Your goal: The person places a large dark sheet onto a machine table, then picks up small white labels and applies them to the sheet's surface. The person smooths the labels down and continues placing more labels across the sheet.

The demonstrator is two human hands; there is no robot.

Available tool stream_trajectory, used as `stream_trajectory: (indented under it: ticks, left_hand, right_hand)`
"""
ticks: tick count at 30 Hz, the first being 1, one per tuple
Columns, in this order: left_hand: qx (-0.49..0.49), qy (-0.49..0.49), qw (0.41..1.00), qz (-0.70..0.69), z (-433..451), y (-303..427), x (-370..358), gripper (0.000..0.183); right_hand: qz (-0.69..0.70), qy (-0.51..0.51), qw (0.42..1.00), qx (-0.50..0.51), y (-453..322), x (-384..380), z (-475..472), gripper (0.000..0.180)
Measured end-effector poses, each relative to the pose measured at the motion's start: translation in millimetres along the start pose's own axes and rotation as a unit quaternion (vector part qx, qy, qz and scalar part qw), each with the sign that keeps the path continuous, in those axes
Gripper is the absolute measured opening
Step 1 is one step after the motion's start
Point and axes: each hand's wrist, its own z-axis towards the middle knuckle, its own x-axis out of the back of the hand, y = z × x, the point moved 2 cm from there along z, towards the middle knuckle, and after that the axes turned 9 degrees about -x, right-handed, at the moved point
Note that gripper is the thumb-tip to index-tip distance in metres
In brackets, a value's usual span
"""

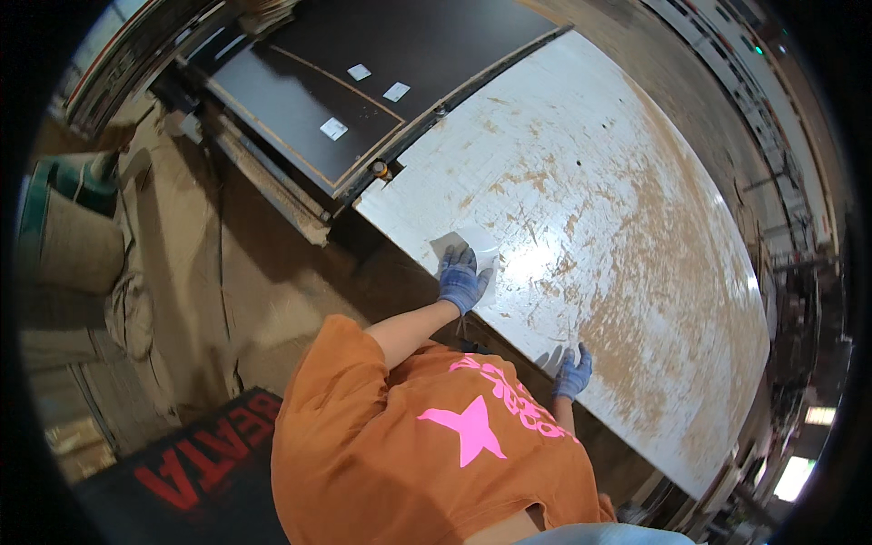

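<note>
Before me is a large white board or tabletop (524, 197), its surface covered in brown scuffs and dust. My left hand (465, 279), in a blue knitted glove with darker fingertips, lies palm down near the board's near left edge. Its fingers rest on a thin, pale, glossy sheet (481, 240), with the thumb spread to the side; whether they pinch the sheet is unclear. My right hand (572, 373), also gloved in blue, is farther right at the near edge. It holds nothing visible; its fingers are apart and cast a shadow on the board.
Dark panels (306, 102) with light brown edges lie beyond a metal rail (470, 88) at the upper left, with several small white labels (334, 128) on them. A small round fitting (381, 170) sits by the board's corner. A dusty bucket-like container (82, 242) stands far left; a dark mat (184, 477) with red lettering lies lower left.
</note>
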Motion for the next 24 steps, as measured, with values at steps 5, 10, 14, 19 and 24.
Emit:
stream_trajectory:
  ticks: [5, 10, 14, 19, 24]
  left_hand:
    - [0.116, 0.102, 0.988, -0.003, -10.0, 31.2, -28.3, 0.061]
    - [0.121, 0.090, 0.986, 0.077, -8.3, 49.6, -25.6, 0.057]
    - [0.108, 0.096, 0.985, 0.092, -9.1, 55.4, -24.0, 0.056]
    - [0.117, 0.100, 0.981, 0.122, -8.3, 58.8, -25.7, 0.052]
    - [0.101, 0.158, 0.975, 0.120, -5.6, 59.1, -29.6, 0.051]
  right_hand:
    - [-0.064, -0.003, 0.980, 0.188, 8.8, -9.5, 91.4, 0.046]
    - [-0.161, -0.001, 0.944, 0.288, 3.0, -17.9, 104.8, 0.051]
    - [-0.138, -0.035, 0.945, 0.294, 12.0, -14.8, 108.5, 0.049]
    - [-0.112, -0.042, 0.947, 0.299, 16.0, -17.8, 115.5, 0.048]
    - [-0.089, -0.057, 0.953, 0.284, 23.7, -22.8, 118.3, 0.046]
